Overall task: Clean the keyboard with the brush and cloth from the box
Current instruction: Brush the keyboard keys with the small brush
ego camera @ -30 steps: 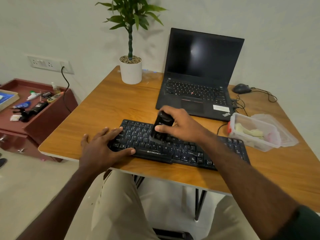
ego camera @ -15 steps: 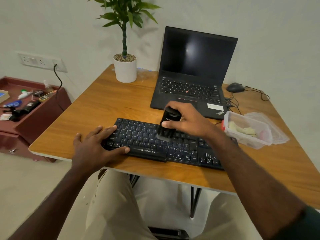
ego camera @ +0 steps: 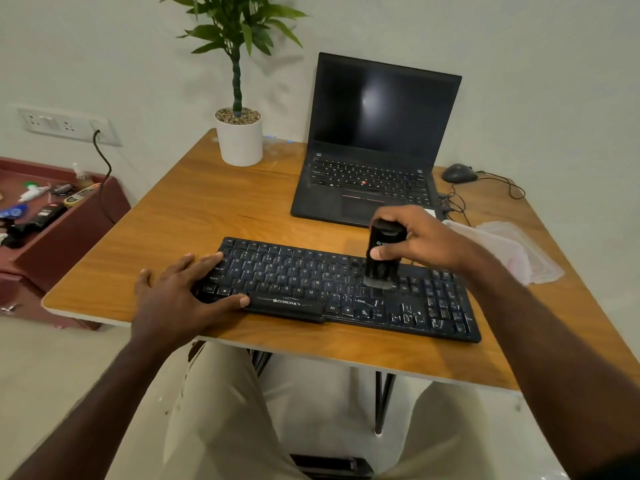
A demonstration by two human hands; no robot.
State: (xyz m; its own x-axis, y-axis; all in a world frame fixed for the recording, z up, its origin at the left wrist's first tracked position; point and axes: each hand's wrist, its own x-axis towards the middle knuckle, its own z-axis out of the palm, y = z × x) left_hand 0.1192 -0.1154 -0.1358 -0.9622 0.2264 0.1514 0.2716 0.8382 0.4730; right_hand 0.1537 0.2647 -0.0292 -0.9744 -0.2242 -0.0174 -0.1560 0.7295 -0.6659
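On the desk (ego camera: 194,220) at mid-frame, our right hand (ego camera: 420,239), clenched on the brush (ego camera: 381,258), has swept rightward along the keyboard (ego camera: 343,289) while our left hand (ego camera: 180,296) stays flat on its left end, so brushing looks roughly halfway.

A black rectangular plastic keyboard (ego camera: 346,292) with white legends lies on the orange-brown wood-grain worktop (ego camera: 214,209), a white cylindrical plant pot (ego camera: 239,140) behind it.
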